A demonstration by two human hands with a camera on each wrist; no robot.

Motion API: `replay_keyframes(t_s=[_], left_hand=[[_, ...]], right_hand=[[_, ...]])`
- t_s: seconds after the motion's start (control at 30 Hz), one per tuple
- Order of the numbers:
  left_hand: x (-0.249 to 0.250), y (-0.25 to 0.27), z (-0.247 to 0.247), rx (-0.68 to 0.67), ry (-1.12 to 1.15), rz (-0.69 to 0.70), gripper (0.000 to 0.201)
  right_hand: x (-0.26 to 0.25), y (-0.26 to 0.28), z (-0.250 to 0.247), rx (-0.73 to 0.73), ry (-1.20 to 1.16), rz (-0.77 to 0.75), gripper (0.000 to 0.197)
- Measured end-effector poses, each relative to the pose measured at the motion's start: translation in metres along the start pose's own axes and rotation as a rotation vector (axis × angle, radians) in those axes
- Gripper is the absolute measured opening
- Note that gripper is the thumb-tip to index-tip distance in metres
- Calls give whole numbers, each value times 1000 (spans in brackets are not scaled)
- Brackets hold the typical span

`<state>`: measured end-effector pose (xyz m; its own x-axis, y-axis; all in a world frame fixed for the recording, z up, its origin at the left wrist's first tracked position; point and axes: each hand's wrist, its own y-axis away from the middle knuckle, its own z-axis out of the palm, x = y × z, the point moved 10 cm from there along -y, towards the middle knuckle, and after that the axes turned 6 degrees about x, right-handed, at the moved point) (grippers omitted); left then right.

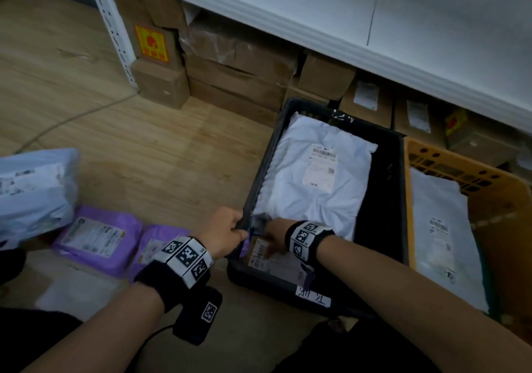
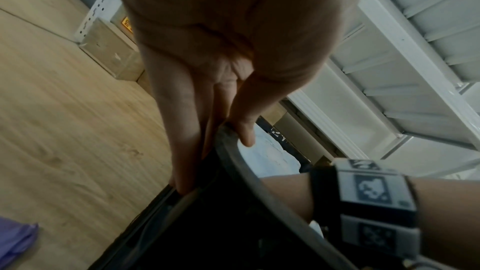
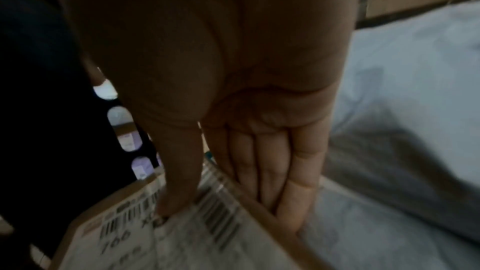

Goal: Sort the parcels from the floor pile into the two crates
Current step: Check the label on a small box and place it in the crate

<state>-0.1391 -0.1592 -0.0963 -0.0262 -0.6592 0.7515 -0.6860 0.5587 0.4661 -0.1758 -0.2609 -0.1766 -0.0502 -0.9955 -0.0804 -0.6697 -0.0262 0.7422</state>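
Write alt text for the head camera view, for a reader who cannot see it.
A person's right hand sets a brown labelled parcel into a black crate beside a white mailer bag, while the left hand grips the crate's rim. A yellow crate stands to the right; purple mailers lie on the wooden floor at left.

I see the white bag [image 1: 313,177] filling most of the black crate [image 1: 385,200]; a bare strip runs along its right wall, beside the yellow crate [image 1: 506,228].
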Motion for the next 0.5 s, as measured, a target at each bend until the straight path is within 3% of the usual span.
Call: replay_keyframes(t_s=[0.17,0.33,0.5], left_hand=[[-5,-2,-4,17,-63,-30,39],[-8,-3,-2,17,-40,-33,38],[-7,-5,-1,20,-54,11,28]], right_hand=[[1,-15,8,3,51,11,28],[-10,4,0,-36,115,-81,53],[14,24,42,-231,223,18,83]])
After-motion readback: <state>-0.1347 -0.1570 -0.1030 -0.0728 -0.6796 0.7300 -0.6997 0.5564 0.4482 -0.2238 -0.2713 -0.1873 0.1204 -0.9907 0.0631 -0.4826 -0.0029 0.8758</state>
